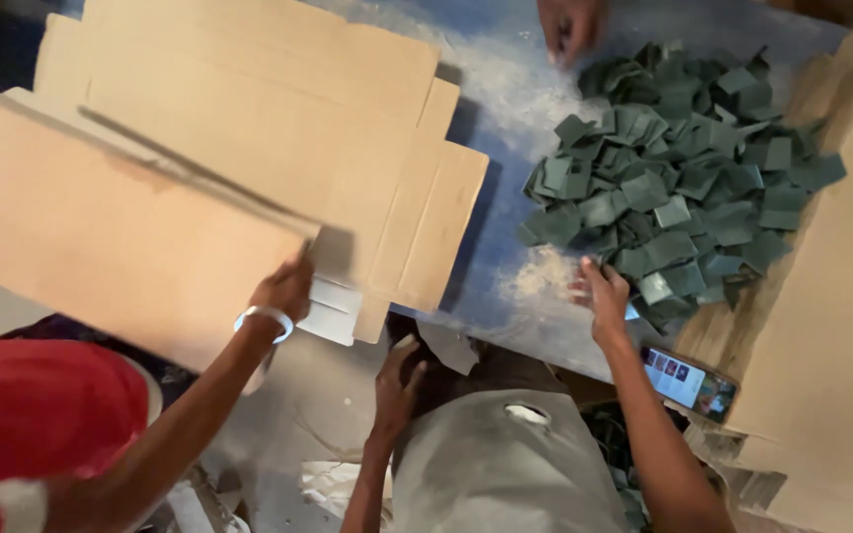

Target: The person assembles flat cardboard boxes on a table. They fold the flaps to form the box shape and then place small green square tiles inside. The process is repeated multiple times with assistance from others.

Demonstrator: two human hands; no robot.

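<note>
A heap of small dark green square pieces lies on the blue table. My right hand rests at the heap's near edge with fingers spread and nothing in it. My left hand is lower, at the table's near edge beside a grey scrap, fingers loosely apart and empty. A co-worker in a red sleeve, with a white bracelet, grips a large brown cardboard sheet with one hand. It is tilted over a flat unfolded carton.
Another person's hand reaches in at the far edge of the heap. A phone with a lit screen lies by my right forearm. Stacked cardboard fills the right side. Pale dust is scattered on the table.
</note>
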